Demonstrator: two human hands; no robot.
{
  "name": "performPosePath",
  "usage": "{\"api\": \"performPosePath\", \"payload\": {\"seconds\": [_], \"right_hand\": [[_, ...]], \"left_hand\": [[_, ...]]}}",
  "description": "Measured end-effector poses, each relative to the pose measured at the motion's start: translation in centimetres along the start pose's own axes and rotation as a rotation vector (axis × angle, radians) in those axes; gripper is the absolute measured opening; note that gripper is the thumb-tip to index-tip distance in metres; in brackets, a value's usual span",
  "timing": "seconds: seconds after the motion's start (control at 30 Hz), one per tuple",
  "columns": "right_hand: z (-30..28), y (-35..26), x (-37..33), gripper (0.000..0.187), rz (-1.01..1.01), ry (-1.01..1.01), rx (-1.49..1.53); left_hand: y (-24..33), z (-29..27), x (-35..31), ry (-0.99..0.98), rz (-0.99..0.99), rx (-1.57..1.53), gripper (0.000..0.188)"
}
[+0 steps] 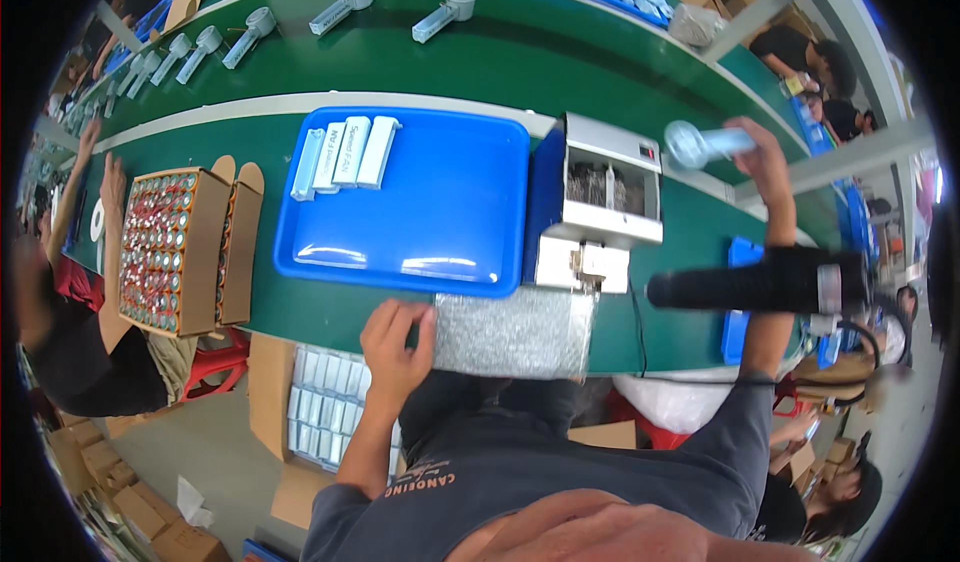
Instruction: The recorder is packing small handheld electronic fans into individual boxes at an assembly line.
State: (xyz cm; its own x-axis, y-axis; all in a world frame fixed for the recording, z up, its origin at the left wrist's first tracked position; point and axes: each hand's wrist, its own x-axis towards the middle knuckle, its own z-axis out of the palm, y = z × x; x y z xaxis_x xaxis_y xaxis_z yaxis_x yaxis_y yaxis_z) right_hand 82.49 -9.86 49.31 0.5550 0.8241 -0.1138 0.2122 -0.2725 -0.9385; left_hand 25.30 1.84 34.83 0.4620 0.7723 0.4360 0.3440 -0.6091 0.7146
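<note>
My right hand (766,167) is raised at the right, closed around the handle of a pale blue handheld fan (700,146) with a round head. My left hand (397,347) rests by the table's front edge with nothing in it, thumb apart from the bent fingers. Beside it lies a silvery, crinkled mat (515,334). Beyond that mat sits a blue tray (400,232) with several white and pale blue oblong pieces (348,152) at its far left corner. A silver and blue boxy machine (610,177) stands between the tray and my right arm.
A carton of orange-ringed cylindrical cells (160,252) stands at the left. Several pale blue fans (345,7) lie along the green far belt (540,42). A black cylindrical tool (750,282) hangs across my right forearm. Below the table is an open box of pale blue pieces (325,397). Other people work at both sides.
</note>
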Motion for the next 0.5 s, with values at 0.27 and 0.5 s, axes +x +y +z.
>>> {"api": "performPosePath", "payload": {"seconds": [0.27,0.5], "right_hand": [[8.4,2.7,31.9,0.033,-0.133,-0.003,0.280],[15.3,3.0,41.5,0.037,-0.185,0.329,0.542]], "left_hand": [[0.6,0.8,1.4,0.072,-0.031,0.061,0.007],[0.6,1.1,0.9,0.069,-0.091,0.107,0.008]]}}
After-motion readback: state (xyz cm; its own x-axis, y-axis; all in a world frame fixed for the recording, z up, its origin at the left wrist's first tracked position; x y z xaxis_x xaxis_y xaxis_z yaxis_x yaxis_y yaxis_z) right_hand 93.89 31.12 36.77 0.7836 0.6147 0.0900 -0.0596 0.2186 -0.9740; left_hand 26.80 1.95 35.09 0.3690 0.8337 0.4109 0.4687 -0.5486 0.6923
